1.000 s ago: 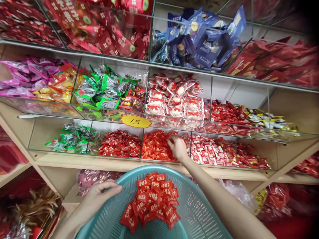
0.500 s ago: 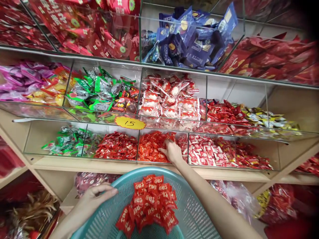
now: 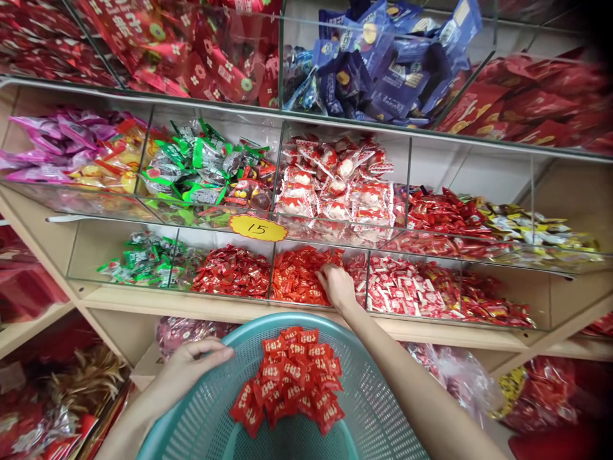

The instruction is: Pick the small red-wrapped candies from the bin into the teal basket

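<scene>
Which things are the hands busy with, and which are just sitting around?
Part of the job:
- teal basket, left hand at its rim
- red packets inside it
- orange-red sweets, right hand among them

Just around:
- blue packets
- purple packets
- yellow "15" tag

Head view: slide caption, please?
Right hand at loose orange-red sweets, left hand at a teal basket holding red packets.
</scene>
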The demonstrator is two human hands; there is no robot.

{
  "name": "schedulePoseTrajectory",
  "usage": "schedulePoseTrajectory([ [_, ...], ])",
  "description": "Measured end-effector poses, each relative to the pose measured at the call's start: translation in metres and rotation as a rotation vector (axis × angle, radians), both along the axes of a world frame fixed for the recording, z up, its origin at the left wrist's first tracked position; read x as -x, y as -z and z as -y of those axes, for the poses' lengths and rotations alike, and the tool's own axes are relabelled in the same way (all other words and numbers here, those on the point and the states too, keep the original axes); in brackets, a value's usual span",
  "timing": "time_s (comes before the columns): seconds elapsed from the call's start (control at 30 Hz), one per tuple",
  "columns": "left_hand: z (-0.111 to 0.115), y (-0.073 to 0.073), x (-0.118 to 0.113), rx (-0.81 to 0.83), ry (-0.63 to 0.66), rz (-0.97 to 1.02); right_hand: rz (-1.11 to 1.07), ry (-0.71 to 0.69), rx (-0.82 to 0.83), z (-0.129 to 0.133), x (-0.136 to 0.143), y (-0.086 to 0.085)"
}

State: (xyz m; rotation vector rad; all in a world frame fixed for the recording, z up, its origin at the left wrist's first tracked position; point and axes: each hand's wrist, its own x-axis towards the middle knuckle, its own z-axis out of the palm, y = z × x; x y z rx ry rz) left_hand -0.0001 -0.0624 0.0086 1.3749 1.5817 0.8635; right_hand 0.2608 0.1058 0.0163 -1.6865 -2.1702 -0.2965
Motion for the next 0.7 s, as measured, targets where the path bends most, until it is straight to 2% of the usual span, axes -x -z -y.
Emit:
schedulePoseTrajectory([
  [0.17,0.003,0.006,0.002,0.005,0.027,0.093,-0.003,-0.031,-0.110,0.004,0.001,-0.001],
  [0.3,0.003,0.012,0.004,-0.020,0.000,0.150,0.000,-0.114,-0.165,0.011,0.001,-0.006],
  [0.4,0.002,0.015,0.004,-0.034,0.016,0.192,-0.050,-0.183,-0.233,0.027,0.000,-0.012],
  [0.5,0.002,0.015,0.004,-0.016,0.003,0.228,-0.175,-0.307,-0.280,0.056,0.001,-0.019],
  [0.57,0.003,0.014,0.004,-0.020,0.001,0.235,-0.260,-0.450,-0.231,0.081,0.006,-0.021],
  [0.63,0.003,0.014,0.004,-0.035,0.014,0.228,-0.329,-0.584,-0.096,0.106,0.015,-0.019],
  [0.7,0.003,0.014,0.005,-0.049,0.027,0.213,-0.372,-0.648,0.070,0.125,0.029,-0.014],
])
